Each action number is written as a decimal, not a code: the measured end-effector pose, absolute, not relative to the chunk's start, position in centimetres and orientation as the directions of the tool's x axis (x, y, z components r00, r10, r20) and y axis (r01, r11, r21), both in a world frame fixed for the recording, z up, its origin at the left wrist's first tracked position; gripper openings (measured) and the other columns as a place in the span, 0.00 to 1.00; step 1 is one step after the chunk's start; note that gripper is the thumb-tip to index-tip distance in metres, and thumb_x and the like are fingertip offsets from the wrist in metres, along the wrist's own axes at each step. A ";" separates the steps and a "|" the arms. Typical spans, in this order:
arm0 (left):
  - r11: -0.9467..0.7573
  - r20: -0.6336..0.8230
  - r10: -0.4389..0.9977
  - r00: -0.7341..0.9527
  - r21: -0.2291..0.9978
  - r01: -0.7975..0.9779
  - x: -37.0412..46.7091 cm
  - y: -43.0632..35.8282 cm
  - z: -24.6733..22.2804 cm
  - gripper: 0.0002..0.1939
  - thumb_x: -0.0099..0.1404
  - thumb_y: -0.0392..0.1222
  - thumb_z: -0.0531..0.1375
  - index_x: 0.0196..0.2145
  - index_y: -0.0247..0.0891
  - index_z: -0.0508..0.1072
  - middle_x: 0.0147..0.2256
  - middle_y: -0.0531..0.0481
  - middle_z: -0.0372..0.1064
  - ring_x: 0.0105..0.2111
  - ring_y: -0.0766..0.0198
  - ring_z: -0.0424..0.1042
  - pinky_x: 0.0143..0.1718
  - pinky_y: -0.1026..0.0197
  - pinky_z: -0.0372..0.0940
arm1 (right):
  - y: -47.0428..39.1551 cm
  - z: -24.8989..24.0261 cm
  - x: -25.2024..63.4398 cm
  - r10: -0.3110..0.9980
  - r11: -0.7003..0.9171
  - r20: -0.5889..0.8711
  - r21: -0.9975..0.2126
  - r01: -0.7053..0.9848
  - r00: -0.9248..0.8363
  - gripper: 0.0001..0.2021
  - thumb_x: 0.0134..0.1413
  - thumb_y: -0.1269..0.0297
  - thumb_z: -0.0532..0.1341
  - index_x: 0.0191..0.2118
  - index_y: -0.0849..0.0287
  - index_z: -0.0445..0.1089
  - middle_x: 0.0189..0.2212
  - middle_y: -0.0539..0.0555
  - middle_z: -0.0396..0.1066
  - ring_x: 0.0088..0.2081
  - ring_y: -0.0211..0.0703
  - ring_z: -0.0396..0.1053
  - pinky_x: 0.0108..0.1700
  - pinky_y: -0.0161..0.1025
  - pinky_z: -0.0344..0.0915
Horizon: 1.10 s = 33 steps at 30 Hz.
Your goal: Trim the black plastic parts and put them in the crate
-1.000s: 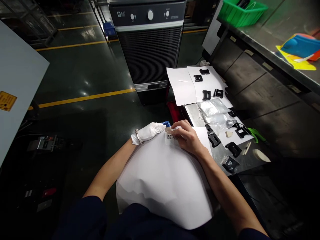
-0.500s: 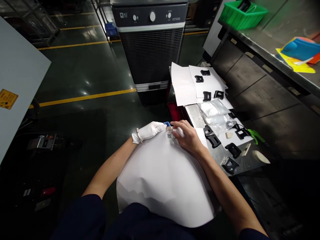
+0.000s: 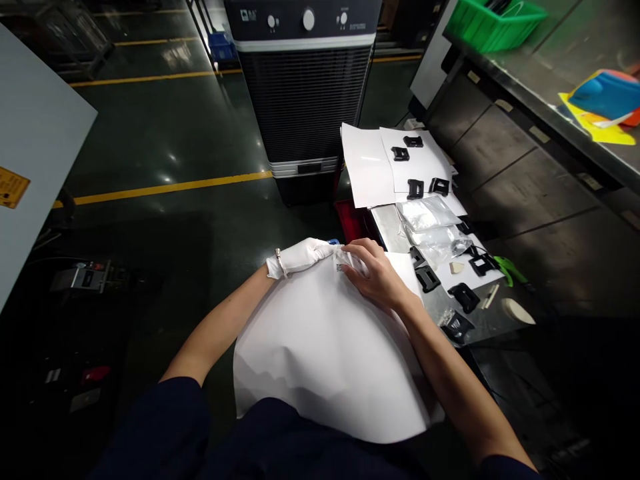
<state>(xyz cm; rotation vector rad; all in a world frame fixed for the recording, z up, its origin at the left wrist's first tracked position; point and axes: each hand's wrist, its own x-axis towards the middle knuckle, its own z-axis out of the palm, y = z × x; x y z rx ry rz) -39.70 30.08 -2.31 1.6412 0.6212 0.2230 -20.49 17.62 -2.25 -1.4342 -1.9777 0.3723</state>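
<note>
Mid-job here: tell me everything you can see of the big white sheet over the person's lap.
The white sheet looks like plain paper, broad and unmarked. It lies bowed over the lap, with soft creases lower left and a shaded, drooping right side. Its lower edge meets the dark clothing. At its far end are the gloved left hand and bare right hand; whether either presses on it, I cannot tell.

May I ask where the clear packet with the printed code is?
In the head view, the packet is just right of centre, between left hand and right hand.
</note>
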 end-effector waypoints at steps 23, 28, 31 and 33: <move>-0.159 -0.162 0.581 0.798 0.938 0.307 -38.9 29.5 -1.2 0.27 0.62 0.66 0.60 0.28 0.35 0.70 0.25 0.54 0.64 0.27 0.67 0.61 0.30 0.63 0.57 | 18.8 -1.8 -21.0 0.931 0.275 0.355 -0.528 0.803 -0.085 0.09 0.65 0.66 0.56 0.49 0.57 0.68 0.43 0.59 0.75 0.44 0.53 0.73 0.47 0.48 0.69; -0.113 -0.181 0.571 0.801 0.949 0.295 -39.0 29.5 -1.1 0.25 0.62 0.63 0.61 0.28 0.35 0.69 0.26 0.55 0.63 0.27 0.68 0.60 0.29 0.63 0.56 | 18.9 -2.1 -20.7 0.943 0.202 0.334 -0.596 0.777 0.011 0.16 0.66 0.63 0.55 0.56 0.58 0.63 0.42 0.59 0.75 0.42 0.51 0.73 0.45 0.47 0.69; -0.099 -0.189 0.562 0.805 0.951 0.293 -39.0 29.6 -0.9 0.24 0.62 0.62 0.61 0.28 0.36 0.69 0.26 0.55 0.63 0.26 0.69 0.60 0.28 0.64 0.56 | 19.2 -2.0 -20.3 0.953 0.174 0.299 -0.670 0.722 0.048 0.14 0.67 0.62 0.55 0.55 0.57 0.64 0.40 0.56 0.74 0.38 0.47 0.72 0.42 0.44 0.68; -0.108 -0.189 0.562 0.805 0.948 0.298 -38.9 29.7 -0.8 0.23 0.63 0.62 0.61 0.28 0.36 0.69 0.26 0.55 0.62 0.26 0.69 0.59 0.28 0.64 0.55 | 19.5 -1.7 -20.2 0.962 0.153 0.266 -0.706 0.692 0.058 0.13 0.67 0.61 0.54 0.54 0.56 0.65 0.37 0.54 0.73 0.36 0.45 0.71 0.40 0.42 0.67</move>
